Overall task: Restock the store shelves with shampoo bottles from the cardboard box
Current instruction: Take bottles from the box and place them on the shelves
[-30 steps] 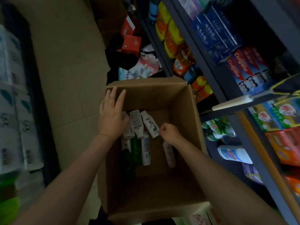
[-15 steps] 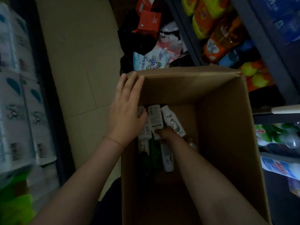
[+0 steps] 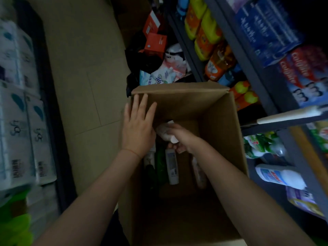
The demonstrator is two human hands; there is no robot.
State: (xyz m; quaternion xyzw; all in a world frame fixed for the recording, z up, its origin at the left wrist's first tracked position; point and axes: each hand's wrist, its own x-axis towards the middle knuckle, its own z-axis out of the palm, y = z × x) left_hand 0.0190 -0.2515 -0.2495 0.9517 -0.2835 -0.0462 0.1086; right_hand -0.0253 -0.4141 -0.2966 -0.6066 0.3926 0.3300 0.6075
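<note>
Right hand (image 3: 179, 137) gripping blurred white bottle (image 3: 166, 133), long axis unclear, inside cardboard box (image 3: 223, 139)

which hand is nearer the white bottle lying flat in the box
Right. The right hand hovers just above the white bottle's cap end; the left hand rests on the cardboard box wall, farther left.

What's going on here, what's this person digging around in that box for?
A person is unpacking a cardboard box in a shop aisle. The right hand is down inside it, gripping a blurred white bottle. The left hand lies flat, fingers straight, against the box's left wall. More bottles lie on the box floor. The stocked shelves stand to the right.
</note>
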